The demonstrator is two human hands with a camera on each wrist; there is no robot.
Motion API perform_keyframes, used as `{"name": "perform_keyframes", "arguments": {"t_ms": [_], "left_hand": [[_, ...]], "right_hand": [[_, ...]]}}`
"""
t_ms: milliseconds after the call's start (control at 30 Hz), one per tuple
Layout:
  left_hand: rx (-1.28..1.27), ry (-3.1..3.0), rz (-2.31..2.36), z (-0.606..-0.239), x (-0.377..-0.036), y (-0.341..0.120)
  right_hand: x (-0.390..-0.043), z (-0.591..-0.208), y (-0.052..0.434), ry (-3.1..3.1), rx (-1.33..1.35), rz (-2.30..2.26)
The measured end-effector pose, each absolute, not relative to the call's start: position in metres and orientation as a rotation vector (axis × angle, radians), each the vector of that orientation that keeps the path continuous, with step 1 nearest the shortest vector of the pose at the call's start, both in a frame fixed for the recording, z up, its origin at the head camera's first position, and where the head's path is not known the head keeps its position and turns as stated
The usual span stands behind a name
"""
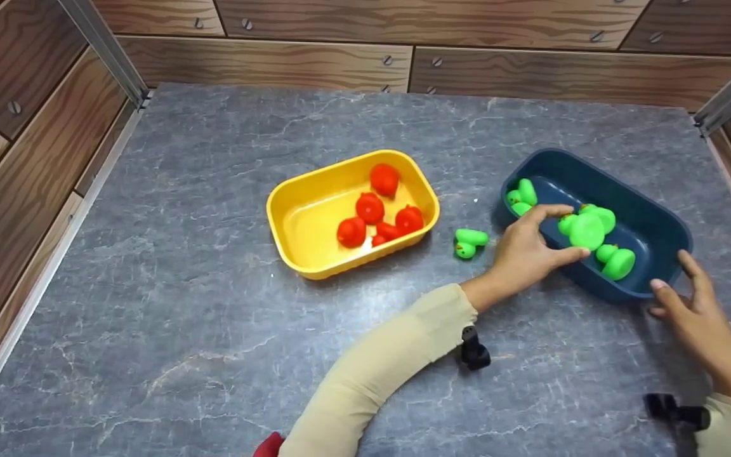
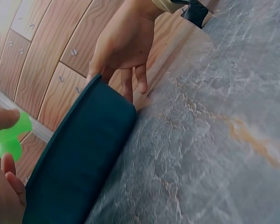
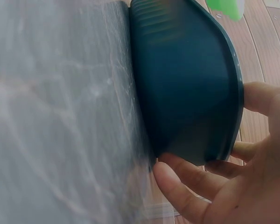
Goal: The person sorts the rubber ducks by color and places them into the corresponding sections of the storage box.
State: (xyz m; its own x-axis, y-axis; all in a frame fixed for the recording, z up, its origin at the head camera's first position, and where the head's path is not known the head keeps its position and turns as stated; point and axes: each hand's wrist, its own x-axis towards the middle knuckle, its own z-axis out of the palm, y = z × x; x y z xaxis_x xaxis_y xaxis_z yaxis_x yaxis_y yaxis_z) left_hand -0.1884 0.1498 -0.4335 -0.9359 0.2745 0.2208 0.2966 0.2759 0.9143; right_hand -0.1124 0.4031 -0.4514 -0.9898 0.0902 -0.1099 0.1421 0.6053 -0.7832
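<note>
My left hand (image 1: 576, 230) reaches over the near wall of a dark blue bin (image 1: 594, 174) and pinches a green rubber duck (image 1: 587, 231) between thumb and forefinger, just above the bin's inside. My right hand (image 1: 670, 271) grips the bin's near right corner, thumb on the rim and fingers round the outer wall. The left wrist view shows the bin's wall (image 2: 79, 158), the held duck (image 2: 11, 135) and my right hand (image 2: 123, 46) at the far end. In the right wrist view my right hand (image 3: 224, 186) wraps the bin (image 3: 186, 79).
More green ducks (image 1: 616, 261) lie in the blue bin. One green duck (image 1: 469, 241) lies on the grey marble table (image 1: 213, 317) between the bins. A yellow bin (image 1: 302, 216) at centre holds several red ducks (image 1: 372, 206). Wooden panel walls (image 1: 264, 63) enclose the table.
</note>
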Motion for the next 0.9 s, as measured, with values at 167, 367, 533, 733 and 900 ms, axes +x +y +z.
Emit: {"name": "perform_keyframes", "arguments": {"t_ms": [167,367,533,733,900], "left_hand": [[-0.511,-2.546,-1.706,-0.4325,-0.1870,0.1541],[-0.481,-2.571,-1.703,-0.4327,-0.1868,0.1560],[-0.472,-2.612,-1.707,-0.4323,-0.1878,0.1562],[-0.553,-2.659,-1.764,-0.4293,-0.1903,0.1543],[-0.663,-2.591,-1.876,-0.4289,-0.1918,0.1473]], "right_hand": [[-0.1122,-0.4506,0.4029,2.750,0.178,-1.353],[-0.1122,-0.4512,0.4032,2.753,0.173,-1.357],[-0.1125,-0.4512,0.4037,2.753,0.178,-1.374],[-0.1131,-0.4503,0.4030,2.803,0.142,-1.418],[-0.1133,-0.4506,0.4018,2.814,0.151,-1.384]]}}
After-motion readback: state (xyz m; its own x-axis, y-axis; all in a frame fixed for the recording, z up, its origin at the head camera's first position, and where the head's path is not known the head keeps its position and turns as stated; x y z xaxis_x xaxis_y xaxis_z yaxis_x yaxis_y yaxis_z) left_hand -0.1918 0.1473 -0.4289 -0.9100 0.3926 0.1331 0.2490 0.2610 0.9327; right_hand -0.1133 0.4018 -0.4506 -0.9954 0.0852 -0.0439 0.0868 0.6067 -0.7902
